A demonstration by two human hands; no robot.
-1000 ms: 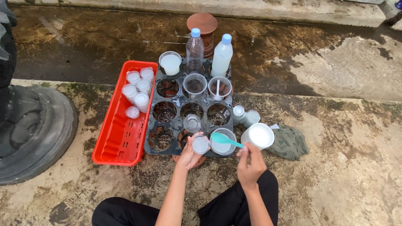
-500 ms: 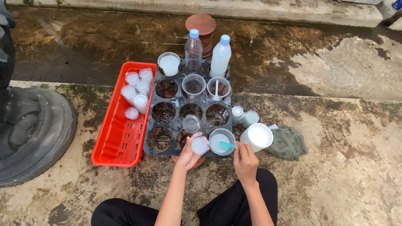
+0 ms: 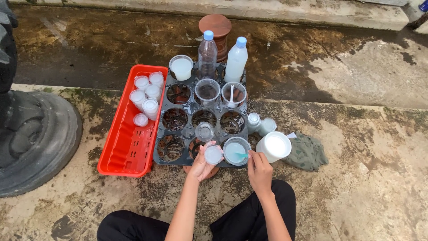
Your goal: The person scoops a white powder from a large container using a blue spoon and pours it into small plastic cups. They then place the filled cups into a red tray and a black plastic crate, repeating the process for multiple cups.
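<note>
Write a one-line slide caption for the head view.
Left hand holds a small clear cup while right hand dips a teal spoon into a cup of white liquid.

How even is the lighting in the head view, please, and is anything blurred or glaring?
Head view: soft, even daylight, no hard shadows; wet concrete shines dully; left hand, small cup and right hand are sharp; slight wide-angle bending at the edges.

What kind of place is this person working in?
Probably an outdoor yard or roadside. The person sits on wet, mossy concrete ground by a step, with a big tyre alongside, and works from a cup tray set on the ground.
</note>
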